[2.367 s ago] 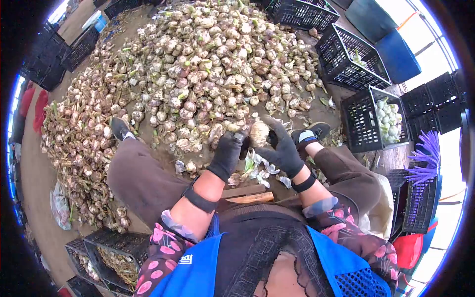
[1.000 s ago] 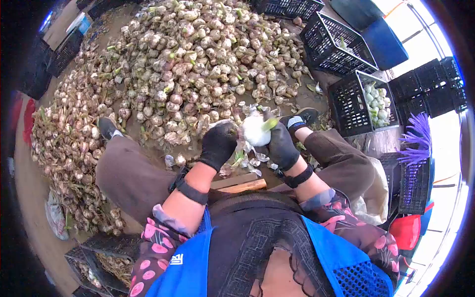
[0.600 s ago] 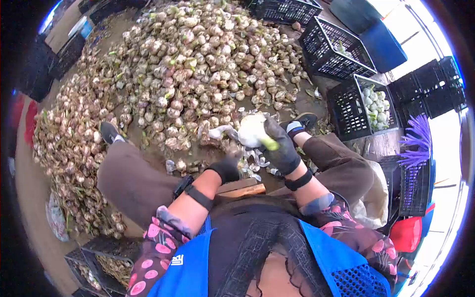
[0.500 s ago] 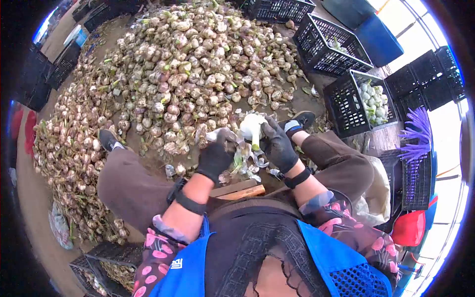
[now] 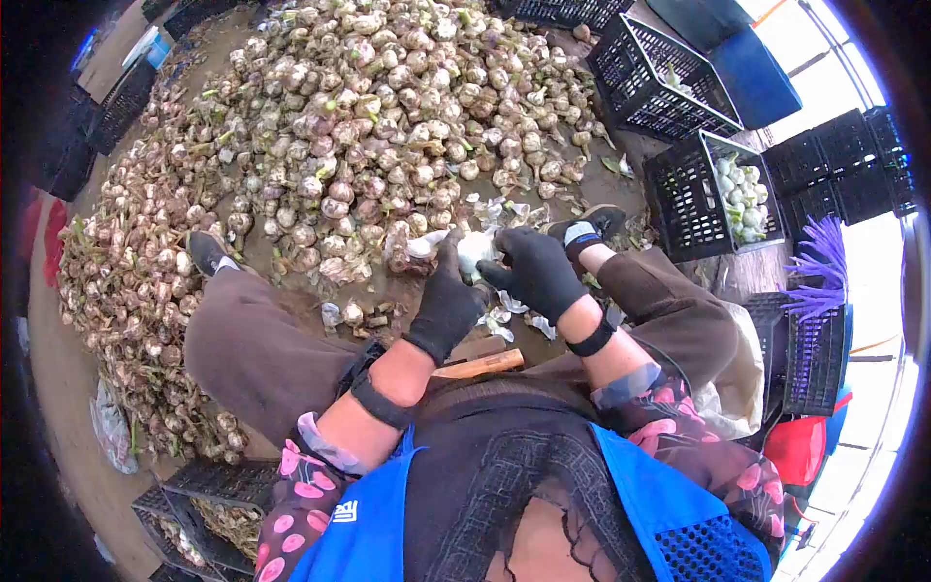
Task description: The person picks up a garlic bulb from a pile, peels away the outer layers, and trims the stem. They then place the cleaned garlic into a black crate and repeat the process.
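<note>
A peeled white garlic bulb [image 5: 475,249] is held between my two dark-gloved hands, above the ground between my legs. My left hand [image 5: 450,303] presses its fingers against the bulb's left side, with a pale strip of skin [image 5: 425,244] by the fingertips. From the other side, my right hand [image 5: 535,274] is closed on the bulb. Fingers cover part of it, and its stem is mostly hidden. Loose white peelings [image 5: 512,303] lie below the hands. Just ahead spreads a large heap of unpeeled garlic [image 5: 388,116].
At the right, a black crate [image 5: 690,209] contains cleaned white bulbs; another black crate [image 5: 630,82] with a few bulbs stands behind it. Purple ties [image 5: 819,267] hang over a crate edge. A wooden piece [image 5: 480,365] lies before my lap. More crates [image 5: 218,490] stand lower left.
My left hand has moved right and up onto the bulb, and the hands are closer together. The green-tipped stem that pointed toward me is now mostly out of sight. The view has shifted slightly.
</note>
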Action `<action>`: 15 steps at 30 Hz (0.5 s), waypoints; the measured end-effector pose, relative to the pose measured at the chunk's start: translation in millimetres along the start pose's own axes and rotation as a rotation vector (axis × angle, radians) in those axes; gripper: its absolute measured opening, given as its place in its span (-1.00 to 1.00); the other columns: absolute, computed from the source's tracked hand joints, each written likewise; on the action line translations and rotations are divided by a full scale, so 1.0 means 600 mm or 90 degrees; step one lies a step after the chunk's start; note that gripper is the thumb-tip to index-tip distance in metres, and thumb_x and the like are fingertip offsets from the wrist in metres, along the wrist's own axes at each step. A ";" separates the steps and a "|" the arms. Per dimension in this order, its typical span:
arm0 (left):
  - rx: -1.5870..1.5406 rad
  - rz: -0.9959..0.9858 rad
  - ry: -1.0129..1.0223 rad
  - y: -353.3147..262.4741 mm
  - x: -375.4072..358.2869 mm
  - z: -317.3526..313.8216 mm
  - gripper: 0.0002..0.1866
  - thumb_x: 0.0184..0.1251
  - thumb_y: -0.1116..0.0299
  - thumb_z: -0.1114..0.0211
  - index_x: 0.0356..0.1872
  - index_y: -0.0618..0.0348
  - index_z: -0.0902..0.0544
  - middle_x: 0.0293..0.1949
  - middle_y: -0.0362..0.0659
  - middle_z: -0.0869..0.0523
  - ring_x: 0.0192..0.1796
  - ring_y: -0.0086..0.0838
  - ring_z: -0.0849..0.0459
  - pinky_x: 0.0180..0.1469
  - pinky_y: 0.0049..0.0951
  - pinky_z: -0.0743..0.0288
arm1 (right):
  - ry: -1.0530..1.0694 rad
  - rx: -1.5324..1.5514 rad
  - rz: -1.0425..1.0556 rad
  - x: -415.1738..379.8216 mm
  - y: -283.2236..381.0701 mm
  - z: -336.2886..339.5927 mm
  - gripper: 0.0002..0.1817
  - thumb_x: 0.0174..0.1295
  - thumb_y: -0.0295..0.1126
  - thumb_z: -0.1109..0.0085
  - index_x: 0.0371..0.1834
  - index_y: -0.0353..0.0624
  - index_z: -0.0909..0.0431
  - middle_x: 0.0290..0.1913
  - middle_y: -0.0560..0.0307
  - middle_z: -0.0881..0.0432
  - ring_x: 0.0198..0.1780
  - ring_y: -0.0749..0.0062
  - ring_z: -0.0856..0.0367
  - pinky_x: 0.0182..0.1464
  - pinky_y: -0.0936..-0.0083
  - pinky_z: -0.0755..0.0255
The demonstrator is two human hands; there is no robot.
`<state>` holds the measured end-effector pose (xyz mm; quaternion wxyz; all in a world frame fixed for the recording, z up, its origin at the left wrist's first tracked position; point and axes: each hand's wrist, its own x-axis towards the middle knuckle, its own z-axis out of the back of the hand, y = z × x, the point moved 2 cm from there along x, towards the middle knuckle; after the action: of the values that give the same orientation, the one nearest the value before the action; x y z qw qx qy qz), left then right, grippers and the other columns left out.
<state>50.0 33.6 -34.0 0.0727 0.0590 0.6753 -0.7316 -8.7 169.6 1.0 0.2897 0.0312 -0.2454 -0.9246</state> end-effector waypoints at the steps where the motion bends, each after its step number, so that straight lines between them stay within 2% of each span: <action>1: 0.050 -0.048 -0.012 0.005 -0.001 -0.001 -0.23 0.00 0.65 -0.14 0.34 0.22 -0.11 -0.16 -0.10 -0.52 -0.21 -0.45 -0.53 -0.12 -0.44 -0.47 | 0.001 0.001 -0.003 0.002 0.000 -0.005 -0.72 0.05 -0.21 -0.27 -0.44 -0.22 -0.51 -0.51 -0.05 -0.54 -0.44 0.05 -0.56 -0.37 0.25 -0.45; 3: 0.080 -0.053 -0.007 0.022 0.001 0.002 -0.23 -0.01 0.65 -0.14 0.34 0.22 -0.11 -0.12 -0.06 -0.52 -0.16 -0.42 -0.53 -0.09 -0.41 -0.47 | 0.038 -0.094 -0.006 0.005 0.002 -0.017 -0.75 0.09 -0.17 -0.11 -0.46 -0.14 -0.54 -0.45 -0.05 -0.59 -0.41 0.01 -0.60 -0.35 0.16 -0.47; 4: 0.109 -0.063 -0.004 0.029 0.003 0.004 -0.22 -0.02 0.65 -0.14 0.34 0.23 -0.11 -0.08 -0.01 -0.53 -0.11 -0.38 -0.54 -0.06 -0.37 -0.47 | -0.004 -0.088 0.036 0.004 0.002 -0.023 -0.80 0.07 -0.21 -0.09 -0.50 -0.11 -0.52 -0.48 -0.03 -0.58 -0.46 0.01 -0.59 -0.40 0.15 -0.45; 8: 0.171 -0.107 -0.037 0.035 0.005 0.006 -0.15 0.04 0.58 -0.22 0.41 0.16 -0.01 -0.12 -0.04 -0.63 -0.11 -0.35 -0.62 -0.03 -0.38 -0.50 | -0.057 -0.063 0.041 0.004 0.002 -0.032 -0.82 0.08 -0.26 -0.06 -0.53 -0.11 -0.53 -0.49 -0.02 -0.58 -0.47 0.03 -0.58 -0.43 0.19 -0.44; 10: 0.053 -0.002 0.005 0.025 0.008 0.006 -0.14 0.05 0.60 -0.15 0.43 0.14 0.03 -0.05 -0.06 -0.58 -0.08 -0.37 -0.58 -0.02 -0.45 -0.48 | -0.121 -0.001 -0.002 0.003 -0.012 -0.035 -0.82 0.06 -0.28 -0.06 -0.56 -0.11 -0.52 -0.51 0.01 -0.57 -0.49 0.07 -0.57 -0.43 0.24 -0.44; 11: 0.053 -0.004 0.007 0.018 0.009 0.009 -0.14 0.05 0.60 -0.15 0.43 0.14 0.03 -0.05 -0.06 -0.58 -0.08 -0.37 -0.58 -0.02 -0.45 -0.48 | -0.123 -0.002 -0.004 0.003 -0.018 -0.034 -0.82 0.06 -0.28 -0.06 -0.56 -0.11 -0.52 -0.51 0.01 -0.57 -0.49 0.07 -0.57 -0.43 0.24 -0.44; 13: -0.137 0.125 0.036 0.013 0.008 0.015 -0.13 0.02 0.65 -0.08 0.44 0.13 0.05 0.03 -0.07 -0.50 -0.04 -0.40 -0.52 -0.04 -0.52 -0.46 | -0.120 0.428 -0.306 0.000 -0.048 -0.033 -0.85 0.03 -0.31 -0.08 -0.57 -0.12 -0.53 -0.52 0.04 -0.56 -0.51 0.14 -0.56 -0.42 0.27 -0.44; 14: -0.192 0.098 0.037 0.046 0.018 0.005 -0.11 -0.02 0.67 -0.03 0.45 0.10 0.05 0.12 -0.04 -0.42 0.03 -0.42 -0.48 -0.02 -0.57 -0.45 | 0.018 0.587 -0.255 0.003 -0.113 -0.049 -0.83 0.21 -0.40 -0.01 -0.48 -0.23 -0.50 -0.48 0.27 -0.51 -0.42 0.59 -0.49 -0.42 0.48 -0.39; 15: -0.189 0.096 0.041 0.054 0.020 0.003 -0.11 -0.02 0.67 -0.03 0.45 0.10 0.05 0.12 -0.04 -0.42 0.03 -0.42 -0.48 -0.02 -0.57 -0.45 | 0.013 0.588 -0.256 -0.004 -0.140 -0.079 -0.83 0.21 -0.40 -0.01 -0.48 -0.23 -0.50 -0.48 0.27 -0.51 -0.42 0.59 -0.49 -0.42 0.48 -0.39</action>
<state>44.5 29.3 -67.7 0.1138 0.1220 0.7717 -0.6137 -40.7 210.3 -80.4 0.0642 0.2117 -0.6154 -0.7566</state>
